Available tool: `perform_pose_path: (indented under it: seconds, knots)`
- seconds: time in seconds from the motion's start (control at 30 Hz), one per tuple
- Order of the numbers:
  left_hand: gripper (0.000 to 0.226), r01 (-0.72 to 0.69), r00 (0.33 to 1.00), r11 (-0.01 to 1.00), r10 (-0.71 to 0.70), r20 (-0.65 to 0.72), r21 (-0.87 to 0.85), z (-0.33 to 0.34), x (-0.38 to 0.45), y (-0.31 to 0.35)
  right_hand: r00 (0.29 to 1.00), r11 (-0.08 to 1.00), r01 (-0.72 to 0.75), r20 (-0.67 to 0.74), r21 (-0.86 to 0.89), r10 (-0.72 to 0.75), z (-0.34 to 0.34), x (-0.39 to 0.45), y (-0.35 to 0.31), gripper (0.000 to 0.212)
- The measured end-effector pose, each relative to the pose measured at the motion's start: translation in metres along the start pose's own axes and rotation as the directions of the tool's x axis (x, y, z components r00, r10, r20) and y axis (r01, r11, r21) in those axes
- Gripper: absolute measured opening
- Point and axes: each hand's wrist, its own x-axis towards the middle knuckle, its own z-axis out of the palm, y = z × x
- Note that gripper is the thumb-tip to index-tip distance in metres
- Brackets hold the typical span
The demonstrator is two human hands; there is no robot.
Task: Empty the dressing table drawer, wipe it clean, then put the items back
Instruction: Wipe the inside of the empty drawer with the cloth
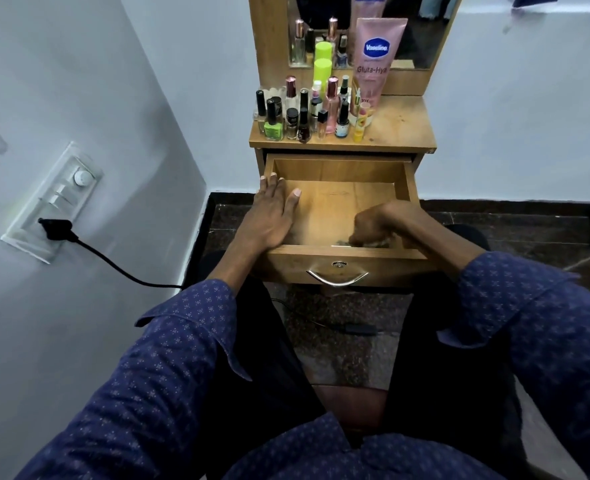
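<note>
The wooden drawer (338, 168) of the dressing table is pulled out, and its bare floor shows. My left hand (269, 213) lies flat with straight fingers on the drawer's left wall, thumb inside. My right hand (376, 220) reaches down into the drawer's near right corner, its fingers curled round a small dark cloth (373, 243) that lies against the floor, mostly hidden behind the drawer front. Nail polish and perfume bottles (307, 112) stand crowded on the table top, beside a pink Vaseline tube (373, 60).
The table top (401, 126) has bare wood to the right of the bottles. A mirror (421, 32) stands behind. On the left wall a switch panel (54, 202) holds a black plug and cable. A dark adapter (355, 329) lies on the floor between my knees.
</note>
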Motion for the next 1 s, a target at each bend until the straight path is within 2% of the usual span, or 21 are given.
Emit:
perform_pose_path:
  seconds: [0.1,0.23,0.3,0.37,0.43,0.47,0.53,0.6,0.67,0.73,0.8,0.87,0.93,1.0]
  knots:
    - [0.076,0.006,1.0,1.0,-0.006,0.003,0.009,0.0,-0.001,0.001,0.992,0.987,-0.125,-0.009,-0.105,0.125,0.001,-0.016,0.016,0.035]
    - [0.076,0.013,1.0,1.0,-0.013,-0.007,0.012,-0.001,-0.002,0.003,0.992,0.98,-0.126,-0.021,-0.157,0.124,-0.005,-0.017,-0.003,0.021]
    - [0.074,0.019,1.0,1.0,-0.018,-0.02,0.014,-0.002,-0.002,0.004,0.994,0.992,-0.108,0.01,-0.068,0.109,-0.013,-0.012,-0.012,0.013]
    - [0.074,0.021,1.0,1.0,-0.02,-0.023,0.009,-0.001,-0.002,0.006,1.0,0.991,0.001,0.002,0.136,-0.002,-0.016,-0.001,-0.024,0.017]
    - [0.073,0.024,0.999,1.0,-0.024,-0.03,-0.002,0.0,-0.002,0.005,0.973,0.939,0.208,0.042,0.275,-0.228,-0.01,0.008,-0.046,0.031]
    - [0.073,0.028,0.999,1.0,-0.028,-0.031,-0.014,-0.001,-0.001,0.004,0.949,0.899,0.294,0.017,0.324,-0.316,-0.005,0.012,-0.057,0.036]
    - [0.071,0.037,0.998,0.998,-0.04,-0.039,-0.056,-0.003,-0.002,0.004,0.906,0.826,0.41,-0.069,0.386,-0.417,0.003,0.009,-0.072,0.032]
    - [0.07,0.041,0.997,0.99,-0.049,-0.055,-0.136,-0.005,-0.005,0.005,0.886,0.784,0.455,-0.124,0.421,-0.447,0.005,0.011,-0.066,0.026]
    - [0.073,0.048,0.995,0.964,-0.068,-0.067,-0.262,-0.007,-0.008,0.006,0.895,0.733,0.445,-0.233,0.515,-0.38,0.004,0.015,-0.054,0.027]
    - [0.083,0.058,0.992,0.927,-0.096,-0.086,-0.371,-0.01,-0.011,0.005,0.889,0.622,0.436,-0.419,0.651,-0.185,0.0,0.028,-0.051,0.023]
    - [0.086,0.06,0.989,0.884,-0.116,-0.094,-0.464,-0.014,-0.011,0.004,0.817,0.531,0.457,-0.573,0.714,0.068,-0.005,0.039,-0.058,0.023]
    - [0.081,0.047,0.99,0.839,-0.112,-0.087,-0.542,-0.017,-0.011,0.006,0.785,0.456,0.497,-0.607,0.738,0.127,-0.016,0.042,-0.069,0.028]
    - [0.074,0.051,0.989,0.821,-0.119,-0.083,-0.568,-0.016,-0.01,0.008,0.822,0.467,0.481,-0.567,0.742,0.053,-0.029,0.049,-0.084,0.035]
    - [0.073,0.064,0.99,0.828,-0.125,-0.072,-0.557,-0.015,-0.006,0.007,0.837,0.648,0.409,-0.547,0.642,0.013,-0.037,0.071,-0.1,0.024]
